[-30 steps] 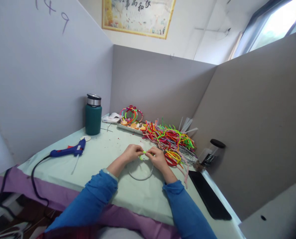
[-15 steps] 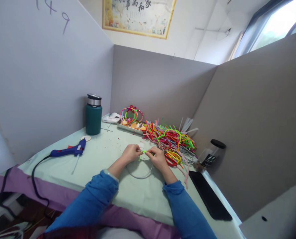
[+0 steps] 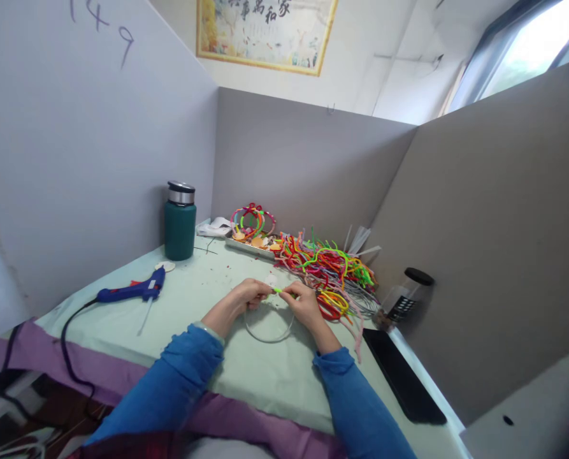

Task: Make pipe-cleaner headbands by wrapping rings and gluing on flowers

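Observation:
A thin grey hoop (image 3: 269,342) hangs in a curve below my two hands, just over the table cloth. A short stretch of bright green cord (image 3: 277,291) shows at its top, between my fingertips. My left hand (image 3: 250,294) is closed, its fingers curled and pinching at the left end of the green part. My right hand (image 3: 304,302) pinches the hoop right beside the green, thumb and forefinger pressed together. The fingers hide how the cord is wound and where its loose end lies.
A heap of colourful cords (image 3: 332,261) lies behind my right hand, near a tray (image 3: 250,247) with finished hoops (image 3: 253,220). A blue glue gun (image 3: 136,287) and green bottle (image 3: 180,223) stand left. A black phone-like slab (image 3: 403,376) and clear jar (image 3: 408,296) are right.
My left hand has turned and curled its fingers, its wrist shifting slightly left. The green tail that hung below it no longer shows. My right hand has stayed in place.

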